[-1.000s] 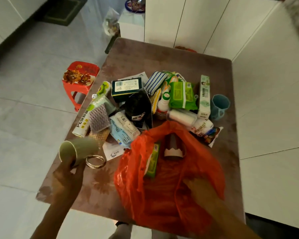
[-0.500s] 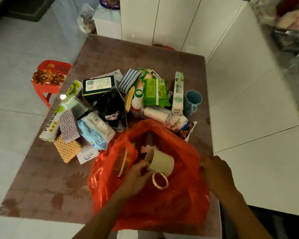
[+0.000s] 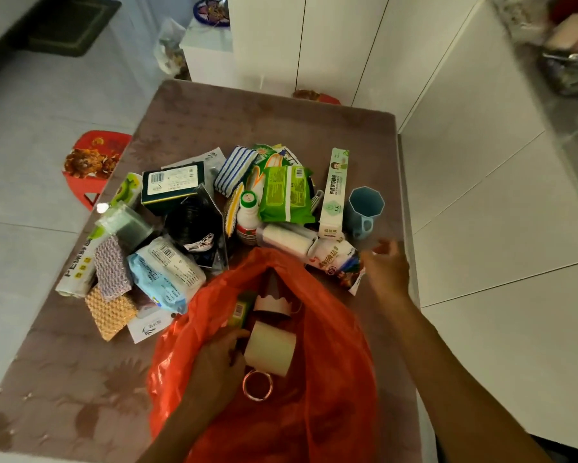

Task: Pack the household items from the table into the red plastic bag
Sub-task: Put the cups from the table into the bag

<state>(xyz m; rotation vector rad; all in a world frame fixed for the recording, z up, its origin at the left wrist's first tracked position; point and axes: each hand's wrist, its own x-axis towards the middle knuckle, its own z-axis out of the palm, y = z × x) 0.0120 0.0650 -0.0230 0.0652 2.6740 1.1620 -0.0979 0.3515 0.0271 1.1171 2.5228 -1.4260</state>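
Observation:
The red plastic bag lies open at the table's near edge. My left hand is inside its mouth and grips a cream cup lying on its side, with its ring handle below. A green packet and a pink crown-edged cup sit deeper in the bag. My right hand hovers with loose fingers beside a white snack packet, below the blue cup. It holds nothing.
A heap on the brown table holds a toothpaste box, green wipes, a white bottle, a dark box, blue wipes and sponges. A red stool stands left.
My left hand carried the cream cup from the table's left side into the bag and lowered it. My right hand let go of the bag's rim and moved up toward the snack packet.

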